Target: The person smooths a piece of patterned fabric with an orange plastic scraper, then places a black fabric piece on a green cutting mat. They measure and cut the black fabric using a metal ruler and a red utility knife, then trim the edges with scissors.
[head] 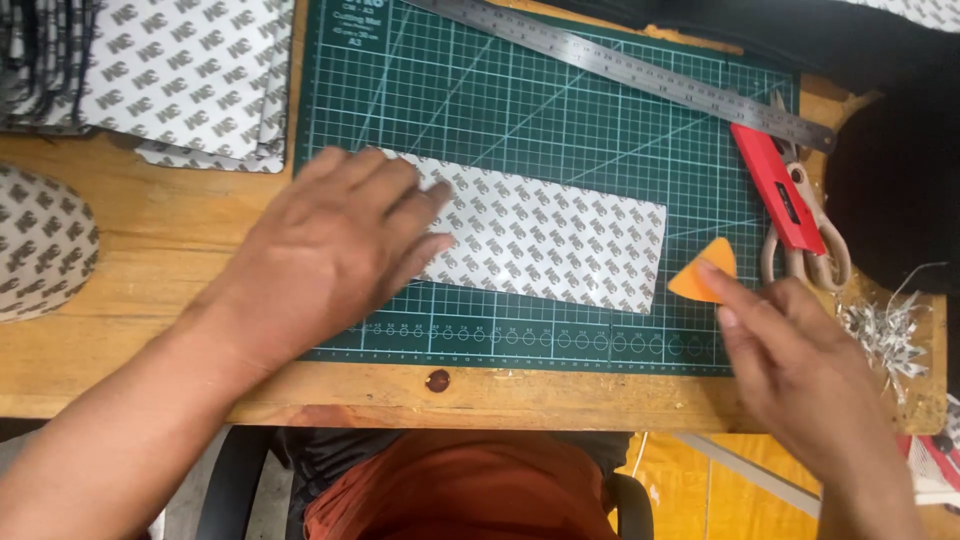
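Single head-worn camera, looking steeply down from above the seated person, close over the wooden table (150,250), green cutting mat (560,110) filling mid-frame, both forearms entering from the bottom edge, lap visible below.

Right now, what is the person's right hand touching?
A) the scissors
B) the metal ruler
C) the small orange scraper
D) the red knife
C: the right hand has its fingers on the small orange scraper at the edge of the green cutting mat, while the metal ruler, scissors and red knife lie untouched.
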